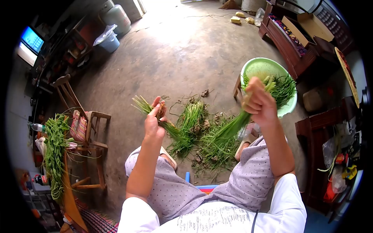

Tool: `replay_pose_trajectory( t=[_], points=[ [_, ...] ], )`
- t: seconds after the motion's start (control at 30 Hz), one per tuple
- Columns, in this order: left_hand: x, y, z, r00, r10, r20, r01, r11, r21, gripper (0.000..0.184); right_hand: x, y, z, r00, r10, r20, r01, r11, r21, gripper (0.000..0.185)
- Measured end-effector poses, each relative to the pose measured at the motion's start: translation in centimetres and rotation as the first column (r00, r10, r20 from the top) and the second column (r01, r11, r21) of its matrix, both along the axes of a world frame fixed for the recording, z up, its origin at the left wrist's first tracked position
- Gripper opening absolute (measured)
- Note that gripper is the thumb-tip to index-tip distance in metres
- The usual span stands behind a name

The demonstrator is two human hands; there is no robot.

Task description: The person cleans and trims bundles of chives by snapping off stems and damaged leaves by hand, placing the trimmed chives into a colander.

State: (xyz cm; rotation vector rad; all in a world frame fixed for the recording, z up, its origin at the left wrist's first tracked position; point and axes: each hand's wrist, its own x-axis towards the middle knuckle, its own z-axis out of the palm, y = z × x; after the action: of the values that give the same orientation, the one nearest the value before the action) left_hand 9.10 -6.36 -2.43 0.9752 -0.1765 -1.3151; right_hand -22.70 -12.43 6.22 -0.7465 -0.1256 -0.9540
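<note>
Green stalks (142, 105) were clasped in the left hand (155, 121), their ends poking out to its left. The right hand (259, 103), blurred, grasped a second bunch (235, 128), leaves trailing toward a loose heap of greens (217, 153) on the floor (163, 62). Another heap (194, 118) lay just left of it. Near the right hand, a basket (261, 64) held more greens (286, 90); a wooden chair (91, 115) stood to the left.

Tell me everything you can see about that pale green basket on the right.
The pale green basket is round and looks like plastic. It sits open side up, seemingly on a wooden support, holding loose, long chive-like leaves. The right hand, blurred, overlaps its near-left part in view; whether they touch is unclear.
</note>
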Motion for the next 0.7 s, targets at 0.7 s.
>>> replay_pose_trajectory(
  t=[0.7],
  points=[
    [-8.1, 2.7, 5.3, 0.755, -0.339, 0.561, 0.449, 0.891, -0.066, 0.012, 6.4, 3.2, -1.4, 0.451, -0.461, -0.764, 0.196, 0.887, -0.419, 0.015]
  ],
)
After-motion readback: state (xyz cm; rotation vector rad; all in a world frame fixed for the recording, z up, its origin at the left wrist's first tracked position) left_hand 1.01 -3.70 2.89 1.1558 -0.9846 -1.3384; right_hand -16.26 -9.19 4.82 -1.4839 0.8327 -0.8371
